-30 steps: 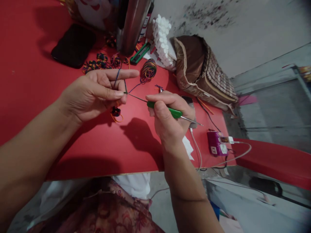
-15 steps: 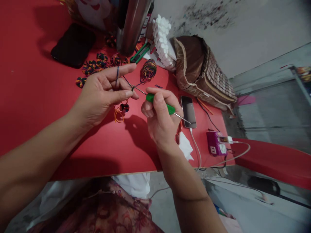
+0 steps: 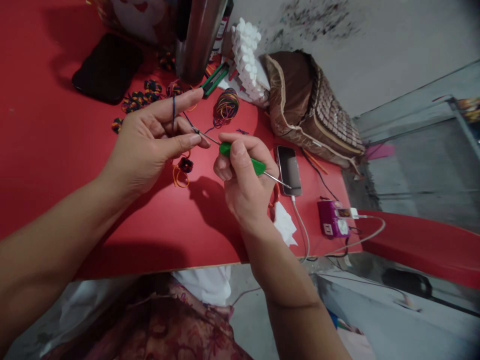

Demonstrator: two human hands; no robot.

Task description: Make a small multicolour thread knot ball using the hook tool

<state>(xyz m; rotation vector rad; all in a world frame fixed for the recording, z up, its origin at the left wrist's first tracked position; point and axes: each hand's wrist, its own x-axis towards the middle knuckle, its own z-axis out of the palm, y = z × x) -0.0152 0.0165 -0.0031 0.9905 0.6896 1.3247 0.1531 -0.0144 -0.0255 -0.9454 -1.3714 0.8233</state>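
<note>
My right hand (image 3: pixel 247 180) is closed round the green handle of a crochet hook (image 3: pixel 258 166), whose thin metal shaft points left to my other hand. Dark yarn is looped on the hook by the fingertips of my left hand (image 3: pixel 150 137). That hand pinches the yarn work between thumb and finger, with a strand of dark yarn (image 3: pixel 174 111) wrapped over its raised index finger. Below it hangs a small dark crocheted piece (image 3: pixel 185 165) with an orange yarn tail (image 3: pixel 181 179). Behind the hands lies a multicoloured yarn ball (image 3: pixel 226 105).
On the red table (image 3: pixel 157 240) are crocheted pieces (image 3: pixel 135 100), a black pouch-like item (image 3: pixel 107 67), a green cutter (image 3: pixel 215 80), a steel bottle (image 3: pixel 197 45) and a brown bag (image 3: pixel 292 95). To the right are a cabled phone (image 3: pixel 288 167) and a purple box (image 3: pixel 333 220).
Both hands and the crochet hook have shifted slightly left in view, as has the whole scene. The loop on the hook now sits closer against my left fingertips.
</note>
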